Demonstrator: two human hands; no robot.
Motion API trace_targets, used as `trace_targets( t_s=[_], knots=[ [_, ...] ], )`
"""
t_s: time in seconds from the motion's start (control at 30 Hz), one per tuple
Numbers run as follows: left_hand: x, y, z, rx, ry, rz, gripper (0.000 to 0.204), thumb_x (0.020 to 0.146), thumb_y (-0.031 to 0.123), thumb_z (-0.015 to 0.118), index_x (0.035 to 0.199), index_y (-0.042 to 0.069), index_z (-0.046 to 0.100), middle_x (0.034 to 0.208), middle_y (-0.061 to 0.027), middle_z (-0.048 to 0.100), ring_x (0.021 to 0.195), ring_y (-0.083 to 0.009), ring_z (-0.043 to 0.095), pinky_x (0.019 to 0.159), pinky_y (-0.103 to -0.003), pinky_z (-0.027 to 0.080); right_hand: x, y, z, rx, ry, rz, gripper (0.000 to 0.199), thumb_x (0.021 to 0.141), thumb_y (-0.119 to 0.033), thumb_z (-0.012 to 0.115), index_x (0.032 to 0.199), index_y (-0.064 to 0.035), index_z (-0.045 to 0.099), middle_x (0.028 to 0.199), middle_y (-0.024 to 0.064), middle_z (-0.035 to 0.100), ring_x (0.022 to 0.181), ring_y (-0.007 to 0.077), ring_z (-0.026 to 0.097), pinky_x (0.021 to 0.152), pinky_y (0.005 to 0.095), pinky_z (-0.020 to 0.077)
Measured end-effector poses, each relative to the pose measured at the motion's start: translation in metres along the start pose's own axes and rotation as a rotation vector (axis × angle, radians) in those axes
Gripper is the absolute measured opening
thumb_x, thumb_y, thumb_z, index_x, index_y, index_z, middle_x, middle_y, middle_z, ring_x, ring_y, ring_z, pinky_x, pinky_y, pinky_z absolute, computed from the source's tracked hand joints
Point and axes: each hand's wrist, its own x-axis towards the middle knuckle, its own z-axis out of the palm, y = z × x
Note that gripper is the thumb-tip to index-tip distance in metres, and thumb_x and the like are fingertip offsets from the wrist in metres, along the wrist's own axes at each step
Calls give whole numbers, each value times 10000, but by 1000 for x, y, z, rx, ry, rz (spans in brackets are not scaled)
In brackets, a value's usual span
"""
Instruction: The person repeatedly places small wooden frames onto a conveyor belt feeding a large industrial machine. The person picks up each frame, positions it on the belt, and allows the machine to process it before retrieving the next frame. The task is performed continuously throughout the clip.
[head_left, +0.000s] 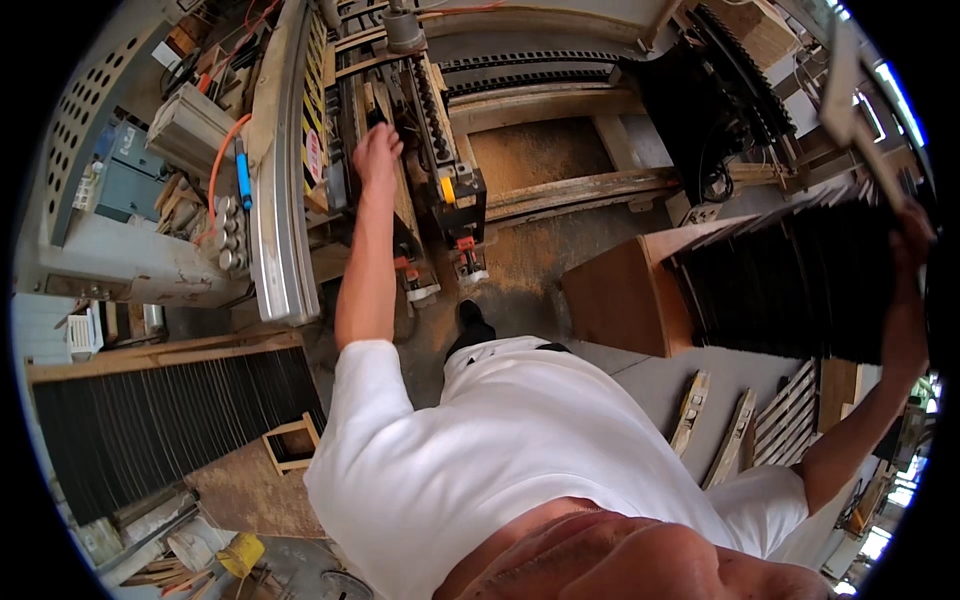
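Note:
My left hand is stretched forward over the bed of a woodworking machine, beside a row of dark drill-like fittings. Its fingers are curled, and whatever may be in them is hidden; a small dark part sits just beyond the knuckles. Far out to the right, my right hand grips the lower end of a pale wooden slat, which rises toward the upper right. Below the slat, close to my right forearm, stands a long row of dark, thin panels packed on edge against a brown wooden box.
A second rack of dark panels lies at the lower left, next to a small wooden frame. A metal rail runs along the machine's left. Sawdust covers the floor. Wooden slatted pieces lie at the right; a yellow bucket stands lower left.

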Motion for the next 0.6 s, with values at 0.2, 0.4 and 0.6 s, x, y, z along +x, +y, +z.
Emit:
trace_targets(
  t_s=[0.2,0.4,0.6],
  knots=[
    [174,6,14,-222,197,-130,628,953,355,525,1434,30,288,1480,-173,267,1357,-323,290,1131,-470,279,53,-169,111,249,29,-205,253,682,94,675,903,-28,657,1018,94,670,997,273,606,861,383,464],
    [243,0,43,-446,254,-177,666,941,428,518,1454,92,259,1506,-117,183,1381,-309,209,1159,-455,188,64,-194,190,462,-49,-30,216,676,16,705,875,-51,657,978,56,674,900,252,610,782,356,467],
    [258,-7,34,-625,295,-130,429,945,245,562,1303,31,462,1317,-153,434,1169,-329,459,1046,-443,380,74,-202,247,643,-102,81,179,706,3,705,872,-50,661,971,57,678,898,250,611,792,351,469]
  ],
)
